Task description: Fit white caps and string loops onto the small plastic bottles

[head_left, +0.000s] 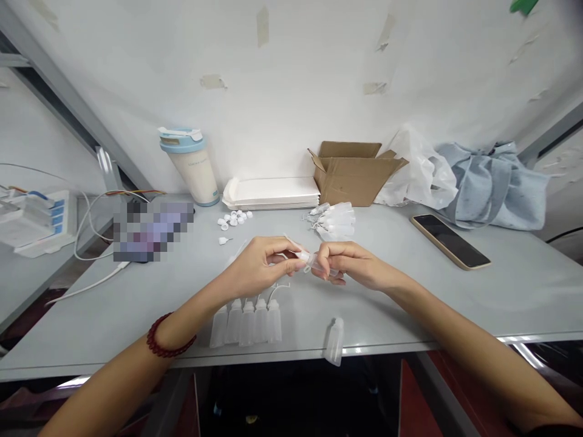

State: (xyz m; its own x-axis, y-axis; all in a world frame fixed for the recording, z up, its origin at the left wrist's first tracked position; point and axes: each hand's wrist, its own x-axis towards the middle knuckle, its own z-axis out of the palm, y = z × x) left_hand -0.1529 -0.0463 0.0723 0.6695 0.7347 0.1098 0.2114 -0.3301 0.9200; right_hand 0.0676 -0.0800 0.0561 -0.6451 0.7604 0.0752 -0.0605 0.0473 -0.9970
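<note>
My left hand (257, 267) pinches the white cap (302, 256) at the neck of a small translucent squeeze bottle (315, 262). Around that bottle's body the fingers of my right hand (353, 262) are closed, and they hide part of it. The bottle is tilted, its neck toward the left. Below my left hand lies a row of similar squeeze bottles (248, 321) with thin strap-like pieces at their necks. One loose bottle (334, 343) lies at the table's front edge. Beyond my hands are several small white caps (234, 218), a needle-tipped cap (223, 241) and a pile of needle-tipped bottles (336, 220).
Along the wall stand a tumbler (194, 167), a white flat box (273, 193), an open cardboard box (350, 179), a plastic bag (416, 173) and a blue cloth bag (496, 188). A phone (450, 241) lies right; a blurred device (152, 233) with a cable lies left.
</note>
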